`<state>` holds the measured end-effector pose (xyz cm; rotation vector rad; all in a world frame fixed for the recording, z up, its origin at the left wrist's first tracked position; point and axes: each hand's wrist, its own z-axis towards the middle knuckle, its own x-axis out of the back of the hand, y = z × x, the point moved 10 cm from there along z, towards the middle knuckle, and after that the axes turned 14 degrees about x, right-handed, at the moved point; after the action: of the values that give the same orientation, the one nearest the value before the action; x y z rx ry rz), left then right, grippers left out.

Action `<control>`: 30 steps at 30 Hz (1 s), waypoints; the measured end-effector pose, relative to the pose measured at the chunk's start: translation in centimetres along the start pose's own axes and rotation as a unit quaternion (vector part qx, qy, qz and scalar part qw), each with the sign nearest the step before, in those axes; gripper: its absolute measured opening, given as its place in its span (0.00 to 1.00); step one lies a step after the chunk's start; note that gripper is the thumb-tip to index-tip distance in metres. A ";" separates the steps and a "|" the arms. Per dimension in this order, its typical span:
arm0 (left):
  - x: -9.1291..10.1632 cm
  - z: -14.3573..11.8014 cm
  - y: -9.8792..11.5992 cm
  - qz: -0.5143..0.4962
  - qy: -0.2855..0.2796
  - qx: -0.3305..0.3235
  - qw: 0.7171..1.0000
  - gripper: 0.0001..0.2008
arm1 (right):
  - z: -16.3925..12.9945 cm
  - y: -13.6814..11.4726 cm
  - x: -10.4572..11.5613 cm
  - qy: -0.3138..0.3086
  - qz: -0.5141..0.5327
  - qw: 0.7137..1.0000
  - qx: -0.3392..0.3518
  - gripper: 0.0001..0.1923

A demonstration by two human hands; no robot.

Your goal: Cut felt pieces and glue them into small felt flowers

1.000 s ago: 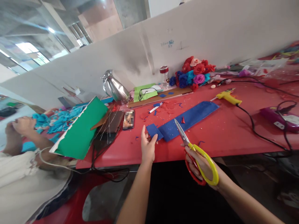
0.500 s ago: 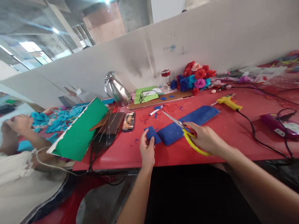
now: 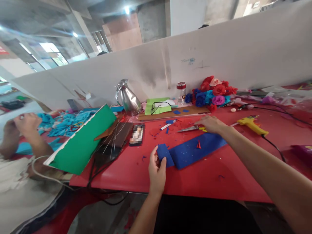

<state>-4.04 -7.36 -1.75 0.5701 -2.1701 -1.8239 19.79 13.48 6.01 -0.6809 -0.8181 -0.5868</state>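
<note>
My left hand (image 3: 156, 172) pinches a small blue felt piece (image 3: 164, 152) near the front of the red table (image 3: 136, 172). Right beside that piece lies a long blue felt strip (image 3: 195, 150) with a tiny red scrap on it. My right hand (image 3: 211, 124) reaches across the table beyond the strip and rests on the handles of the yellow-handled scissors (image 3: 190, 128), which lie flat on the table with blades pointing left.
A yellow glue gun (image 3: 252, 124) with a black cord lies right of my hand. Felt flowers (image 3: 211, 91), a jar (image 3: 181, 91), a steel jug (image 3: 128, 98) and green paper stand by the partition. A green sheet (image 3: 83, 140), a phone and wires lie left; another person sits far left.
My right hand has carried the scissors from the table's front edge, over the blue strip, and laid them flat on the far side. The left hand stays on the small blue piece.
</note>
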 end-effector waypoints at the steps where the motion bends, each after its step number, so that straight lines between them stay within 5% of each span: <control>1: -0.1 0.0 0.0 0.001 -0.005 0.003 1.000 0.27 | 0.1 -0.1 -0.6 -0.014 0.011 1.000 0.001 0.17; 7: -0.5 0.1 0.0 -0.006 -0.017 0.019 1.000 0.27 | -0.5 -5.4 -3.9 -0.085 0.154 0.984 0.007 0.11; 13: -4.2 2.7 2.9 0.028 -0.094 0.015 0.995 0.31 | -3.0 -11.5 -4.7 -0.139 0.478 0.866 -0.045 0.28; 18: -10.2 5.6 4.4 0.075 -0.230 0.077 0.967 0.30 | -3.0 -7.8 -3.3 -0.056 0.521 0.844 -0.116 0.20; 22: -13.3 7.1 5.3 0.099 -0.292 0.064 0.949 0.24 | -3.4 -4.2 -3.3 0.025 0.531 0.831 -0.164 0.21; 30: -13.8 8.6 3.2 0.031 -0.301 0.102 0.947 0.15 | -4.0 -3.0 -5.4 0.036 0.528 0.823 -0.204 0.18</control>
<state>4.12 6.87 0.64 -0.0470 -2.7449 -1.9297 16.54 9.71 0.64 -1.3534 -0.1343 0.2540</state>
